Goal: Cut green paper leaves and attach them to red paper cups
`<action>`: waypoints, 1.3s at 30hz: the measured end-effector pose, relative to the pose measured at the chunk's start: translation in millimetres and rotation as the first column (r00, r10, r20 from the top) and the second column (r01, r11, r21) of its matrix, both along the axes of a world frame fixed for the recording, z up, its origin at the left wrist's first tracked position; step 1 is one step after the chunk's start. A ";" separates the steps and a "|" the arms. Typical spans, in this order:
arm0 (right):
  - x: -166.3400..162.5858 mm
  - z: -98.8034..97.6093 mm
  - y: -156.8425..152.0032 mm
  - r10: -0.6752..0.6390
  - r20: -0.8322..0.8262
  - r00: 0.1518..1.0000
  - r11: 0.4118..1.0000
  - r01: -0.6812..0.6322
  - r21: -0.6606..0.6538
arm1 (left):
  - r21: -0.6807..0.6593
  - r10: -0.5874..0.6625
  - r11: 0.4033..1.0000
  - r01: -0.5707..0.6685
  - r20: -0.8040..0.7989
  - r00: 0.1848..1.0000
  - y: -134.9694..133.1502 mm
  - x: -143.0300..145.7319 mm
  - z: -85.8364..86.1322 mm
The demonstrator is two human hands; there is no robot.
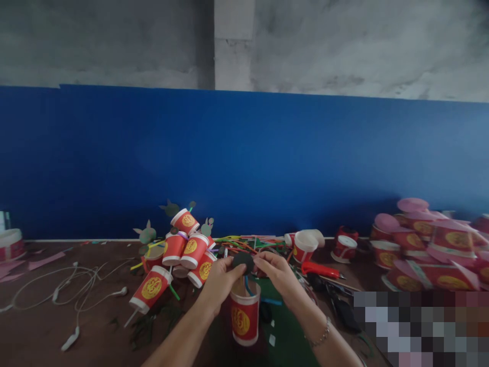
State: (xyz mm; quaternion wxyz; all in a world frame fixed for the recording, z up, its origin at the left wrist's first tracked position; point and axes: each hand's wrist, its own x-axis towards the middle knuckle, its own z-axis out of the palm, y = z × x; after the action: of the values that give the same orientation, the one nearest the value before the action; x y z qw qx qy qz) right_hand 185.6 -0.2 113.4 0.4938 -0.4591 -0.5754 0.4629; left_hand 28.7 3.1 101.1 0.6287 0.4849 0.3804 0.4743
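Note:
In my left hand (218,280) a dark round paper disc (243,262) is pinched between thumb and fingers. The fingertips of my right hand (278,272) are closed at the disc's right edge. Directly beneath the disc stands an upright red paper cup (245,323) with a white rim and a yellow emblem. A blue straw (249,286) rises from inside it toward the disc; whether they touch I cannot tell. Another piece of blue straw (271,302) lies right of the cup on a green mat (292,331).
Left of my hands, red paper cups (194,250) with straws and animal cutouts are heaped. Loose coloured straws (248,242) lie behind. To the right are a red-handled tool (321,270) and pink-topped cups (424,239). White earphones (72,336) lie far left. A blue partition (244,163) backs the table.

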 end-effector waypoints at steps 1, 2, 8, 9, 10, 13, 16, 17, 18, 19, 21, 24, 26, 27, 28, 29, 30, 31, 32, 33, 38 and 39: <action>0.3 0.3 -0.6 0.007 0.012 1.000 1.000 -0.007 0.004 | 0.011 0.007 1.000 -0.007 0.000 1.000 -0.5 0.3 0.4; 0.5 0.4 -1.3 0.013 0.026 1.000 1.000 -0.013 0.008 | 0.022 0.010 1.000 -0.010 0.001 1.000 -0.9 0.7 0.7; 2.2 0.5 -3.0 0.011 0.075 0.997 1.000 -0.012 0.021 | -0.018 -0.065 0.998 0.065 0.022 0.998 -1.2 1.9 -0.9; 2.4 0.5 -2.8 0.011 0.075 0.997 1.000 -0.012 0.019 | -0.022 -0.063 0.998 0.063 0.008 0.998 -1.3 1.9 -0.8; 2.7 0.5 -2.5 0.012 0.074 0.997 1.000 -0.013 0.017 | -0.024 -0.055 0.998 0.055 -0.008 0.998 -1.4 1.8 -0.7; 2.8 -0.6 -1.5 0.030 0.076 0.997 0.999 -0.031 0.009 | -0.033 -0.032 0.999 0.030 -0.070 0.997 -1.5 1.2 -0.8; 2.2 -2.7 -1.1 0.038 0.096 0.995 0.999 -0.038 0.000 | -0.006 -0.017 1.000 0.016 -0.132 0.991 -0.8 0.3 -2.3; 1.8 -3.3 -1.2 0.037 0.105 0.994 0.999 -0.036 -0.005 | 0.009 -0.008 1.000 0.009 -0.150 0.989 -0.6 0.0 -2.8; 1.4 -3.7 -1.3 0.034 0.113 0.993 0.999 -0.034 -0.008 | 0.021 0.001 1.000 0.002 -0.164 0.986 -0.5 -0.2 -3.2; 1.1 -3.9 -1.4 0.033 0.120 0.992 0.999 -0.032 -0.009 | 0.027 0.008 1.000 -0.004 -0.174 0.985 -0.4 -0.3 -3.3; 0.5 -4.0 -1.2 0.030 0.128 0.991 1.000 -0.029 -0.003 | 0.025 0.007 1.000 -0.003 -0.174 0.985 -0.4 -0.2 -3.3; 0.4 -4.6 0.5 0.015 0.149 0.989 1.000 -0.016 0.005 | 0.021 -0.022 0.999 0.025 -0.160 0.987 1.5 -0.9 -4.2; 1.4 -6.7 2.9 0.008 0.169 0.986 1.000 -0.009 0.007 | 0.044 -0.035 0.998 0.044 -0.193 0.981 4.6 -3.4 -5.6; 2.4 -8.4 4.3 0.004 0.185 0.983 1.000 -0.005 0.007 | 0.064 -0.025 0.997 0.042 -0.244 0.969 6.6 -5.5 -6.3; 3.8 -10.4 5.7 -0.003 0.214 0.977 1.000 0.001 0.007 | 0.090 -0.006 0.995 0.036 -0.315 0.949 8.4 -8.1 -6.7; 5.5 -12.8 6.9 -0.011 0.264 0.964 1.000 0.009 0.009 | 0.121 0.046 0.993 0.006 -0.421 0.906 10.1 -11.3 -6.9; 7.4 -15.3 8.0 -0.023 0.339 0.941 1.000 0.018 0.018 | 0.168 0.110 0.986 -0.020 -0.549 0.829 11.5 -14.7 -6.8; 9.3 -18.0 8.7 -0.040 0.432 0.901 0.999 0.028 0.035 | 0.209 0.155 0.978 -0.019 -0.658 0.737 12.5 -18.2 -6.6; 11.1 -20.6 9.1 -0.062 0.532 0.845 0.998 0.036 0.058 | 0.222 0.163 0.975 0.011 -0.745 0.647 13.2 -21.7 -6.3; 12.7 -23.0 9.0 -0.080 0.628 0.774 0.996 0.039 0.079 | 0.209 0.134 0.976 0.065 -0.805 0.577 13.5 -25.0 -6.2; 12.0 -29.5 2.9 0.010 0.899 0.437 1.000 -0.021 -0.001 | 0.143 0.043 0.968 0.204 -0.902 0.429 14.6 -35.7 -10.6; 10.4 -29.6 0.6 0.047 0.913 0.406 0.998 -0.048 -0.030 | 0.148 0.053 0.967 0.209 -0.914 0.402 14.7 -36.5 -12.0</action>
State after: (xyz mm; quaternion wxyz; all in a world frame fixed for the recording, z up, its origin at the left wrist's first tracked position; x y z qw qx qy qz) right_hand 196.0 0.4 83.8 0.0878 -0.6205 -0.7643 0.1519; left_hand -7.7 17.8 89.1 0.2779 0.7535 0.5778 0.1452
